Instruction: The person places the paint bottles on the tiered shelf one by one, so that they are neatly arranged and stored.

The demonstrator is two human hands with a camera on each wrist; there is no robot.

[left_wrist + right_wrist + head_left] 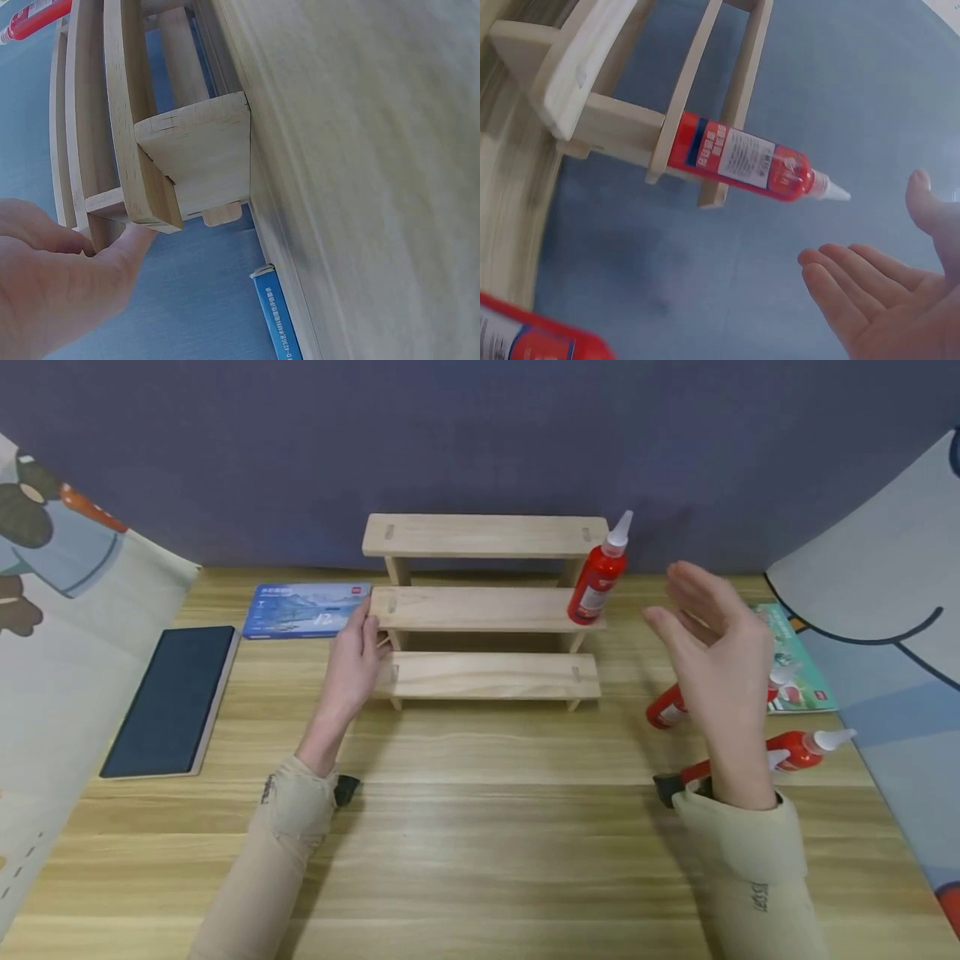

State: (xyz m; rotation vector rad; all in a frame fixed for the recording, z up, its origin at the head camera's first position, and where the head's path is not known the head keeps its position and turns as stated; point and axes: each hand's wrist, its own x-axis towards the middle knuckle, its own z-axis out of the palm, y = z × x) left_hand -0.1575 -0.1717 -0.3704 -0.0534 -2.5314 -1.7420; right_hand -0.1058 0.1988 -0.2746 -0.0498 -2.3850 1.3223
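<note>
A three-step wooden rack (480,610) stands against the dark blue backdrop. My left hand (354,664) grips the left end of its middle step; in the left wrist view the thumb and fingers of that hand (60,285) pinch the wood. Upright on the right end of the middle step is a red squeeze bottle (595,589) with a white pointed nozzle. My right hand (723,668) hovers to the right of this bottle, apart from it and holding nothing. In the right wrist view, its fingers (855,289) are extended and the thumb is spread away.
More red bottles (797,750) lie on the table at the right, partly hidden by my right hand and wrist. A green booklet (806,668) lies behind them. To the left are a blue flat box (303,610) and a dark-covered book (176,697). Patterned side panels flank the table.
</note>
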